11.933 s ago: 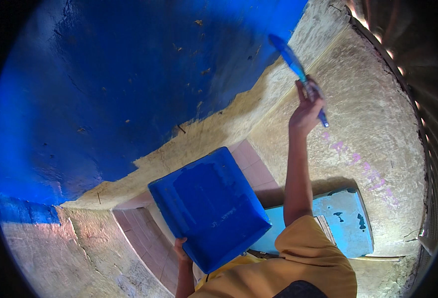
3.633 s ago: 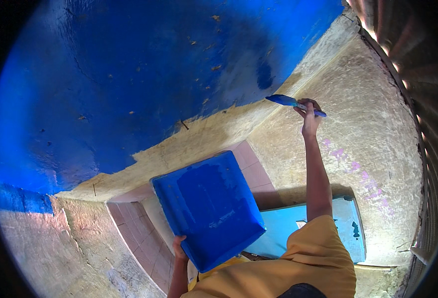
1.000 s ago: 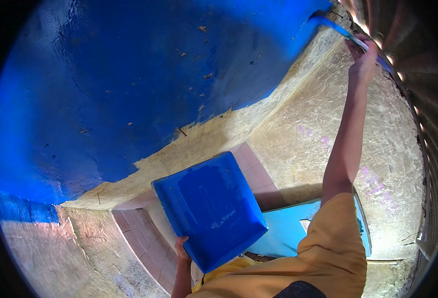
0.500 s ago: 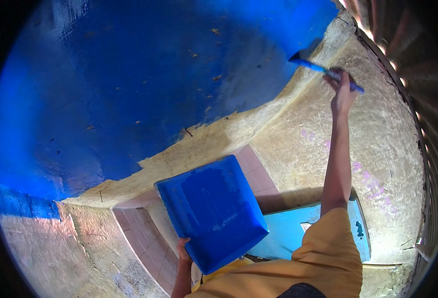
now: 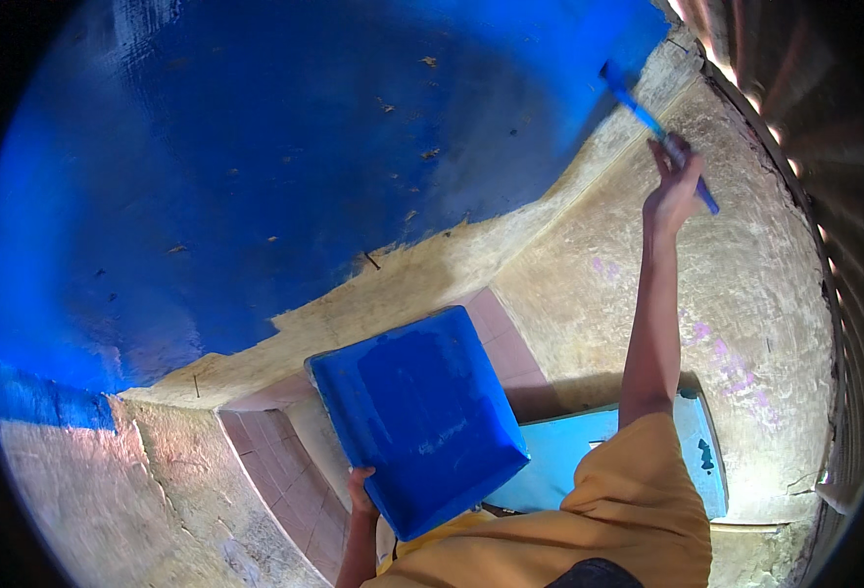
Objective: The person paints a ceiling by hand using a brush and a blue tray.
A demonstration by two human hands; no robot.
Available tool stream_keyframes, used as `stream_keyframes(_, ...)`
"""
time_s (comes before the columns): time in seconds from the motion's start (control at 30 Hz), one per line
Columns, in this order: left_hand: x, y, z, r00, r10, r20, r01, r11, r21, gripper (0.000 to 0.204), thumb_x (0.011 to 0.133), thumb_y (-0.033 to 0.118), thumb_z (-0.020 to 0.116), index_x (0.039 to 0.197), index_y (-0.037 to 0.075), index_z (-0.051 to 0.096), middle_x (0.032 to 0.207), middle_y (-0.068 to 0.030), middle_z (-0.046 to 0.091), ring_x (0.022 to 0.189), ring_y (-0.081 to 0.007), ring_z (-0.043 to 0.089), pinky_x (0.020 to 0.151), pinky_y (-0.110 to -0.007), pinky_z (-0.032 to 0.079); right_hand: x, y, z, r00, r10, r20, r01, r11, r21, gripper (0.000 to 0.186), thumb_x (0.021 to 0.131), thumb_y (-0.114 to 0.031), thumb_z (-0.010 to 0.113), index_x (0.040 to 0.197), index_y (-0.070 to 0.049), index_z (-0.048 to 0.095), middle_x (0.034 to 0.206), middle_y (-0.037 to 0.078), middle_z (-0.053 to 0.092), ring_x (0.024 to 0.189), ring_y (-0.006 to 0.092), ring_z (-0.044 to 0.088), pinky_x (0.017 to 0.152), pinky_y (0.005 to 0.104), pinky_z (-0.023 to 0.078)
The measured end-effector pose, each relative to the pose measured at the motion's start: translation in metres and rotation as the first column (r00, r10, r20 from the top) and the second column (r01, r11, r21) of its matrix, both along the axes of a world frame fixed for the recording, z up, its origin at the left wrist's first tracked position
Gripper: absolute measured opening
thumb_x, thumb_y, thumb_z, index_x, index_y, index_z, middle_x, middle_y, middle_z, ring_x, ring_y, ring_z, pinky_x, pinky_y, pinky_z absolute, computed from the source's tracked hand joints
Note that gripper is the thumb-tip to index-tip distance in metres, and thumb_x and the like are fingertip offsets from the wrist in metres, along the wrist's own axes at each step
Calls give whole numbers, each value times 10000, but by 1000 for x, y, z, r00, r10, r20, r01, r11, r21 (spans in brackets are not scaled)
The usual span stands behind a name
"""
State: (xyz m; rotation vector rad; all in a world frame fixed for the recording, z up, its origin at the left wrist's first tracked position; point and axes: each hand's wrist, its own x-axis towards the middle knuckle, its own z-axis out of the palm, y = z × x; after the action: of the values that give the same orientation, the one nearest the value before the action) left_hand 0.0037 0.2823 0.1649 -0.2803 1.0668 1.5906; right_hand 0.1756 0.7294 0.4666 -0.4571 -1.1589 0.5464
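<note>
A long-handled paintbrush (image 5: 638,110) is in my right hand (image 5: 673,194), whose fingers close round the grip with the arm stretched out. The dark brush end is up by the right edge of the blue-painted wall (image 5: 324,137); whether its bristles touch the paint, I cannot tell. Close to my body, my left hand (image 5: 360,487) grips the left edge of a blue paint tray (image 5: 427,412). Wet-looking blue paint coats the tray's inside. Most of that hand's fingers are hidden beneath the tray.
Bare, stained plaster (image 5: 589,230) borders the blue area below and to the right. Nails (image 5: 371,261) stick out of the wall. Behind my right arm is a light-blue panel (image 5: 550,456). Corrugated sheeting (image 5: 824,118) lines the far right, and brownish tiles (image 5: 290,470) lie lower left.
The brush end has moved up and a little right along the paint's edge, and the brush slants more steeply. My right hand has turned with it. The tray and left hand stay put.
</note>
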Motion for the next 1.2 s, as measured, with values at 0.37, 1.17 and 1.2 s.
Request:
stream_keyframes(0.37, 2, -4, -4, 999, -18, -36, 18, 1000, 1, 362, 672, 297, 592, 937, 53, 564, 873, -93, 560, 824, -242, 549, 748, -369, 465, 9, 19, 106, 991, -50, 124, 41, 997, 70, 256, 882, -155, 502, 916, 92, 559, 887, 185, 623, 770, 272, 636, 669, 395, 581)
stream_keyframes(1.17, 8, -16, -33, 999, -46, -23, 46, 999, -4, 558, 718, 264, 533, 1201, -10, 472, 1090, -180, 558, 977, -328, 541, 860, -416, 457, 0, 23, 159, 998, -59, 18, 55, 980, 189, 253, 862, -164, 465, 924, 73, 527, 882, 188, 616, 730, 291, 643, 723, 391, 573)
stream_keyframes(1.2, 8, -16, -36, 999, -48, -16, 48, 999, 3, 559, 716, 260, 533, 1201, -10, 473, 1092, -177, 558, 979, -324, 540, 862, -414, 457, -1, 18, 161, 997, -47, -59, 55, 988, 146, 243, 858, -159, 457, 925, 67, 514, 895, 190, 609, 753, 301, 642, 750, 403, 568)
